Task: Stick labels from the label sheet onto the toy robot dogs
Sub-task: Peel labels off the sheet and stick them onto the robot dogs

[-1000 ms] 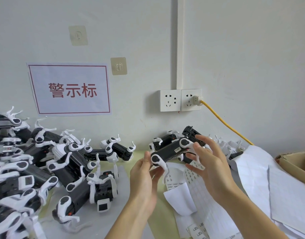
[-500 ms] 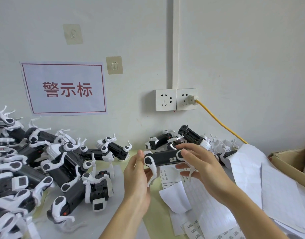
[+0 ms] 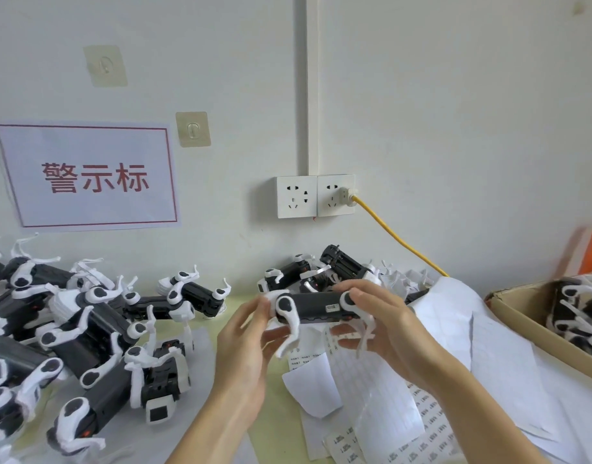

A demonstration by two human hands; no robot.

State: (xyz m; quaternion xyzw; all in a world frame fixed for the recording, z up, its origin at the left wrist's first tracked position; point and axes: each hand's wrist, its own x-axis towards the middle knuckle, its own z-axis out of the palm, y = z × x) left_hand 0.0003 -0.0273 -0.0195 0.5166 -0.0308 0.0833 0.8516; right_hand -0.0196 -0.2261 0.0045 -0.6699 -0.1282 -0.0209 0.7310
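A black toy robot dog (image 3: 313, 306) with white legs is held level in the air between both hands. A small white label (image 3: 333, 308) sits on its side near the right end. My left hand (image 3: 246, 343) grips the dog's left end, fingers curled round a white leg. My right hand (image 3: 388, 326) grips the right end, thumb on top and fingers underneath. Below the dog lies the label sheet (image 3: 371, 376), with more printed labels (image 3: 388, 443) toward the front edge.
Several black-and-white robot dogs (image 3: 87, 329) are piled at the left, a few more (image 3: 324, 266) against the wall behind my hands. A cardboard box (image 3: 519, 306) with dogs stands at the right. Loose white sheets (image 3: 482, 346) cover the table's right side. A yellow cable (image 3: 398, 236) runs from the wall socket.
The held dog has been turned from tilted to level and lowered slightly. Both hands stay on its ends. The view has shifted right, bringing the box into sight.
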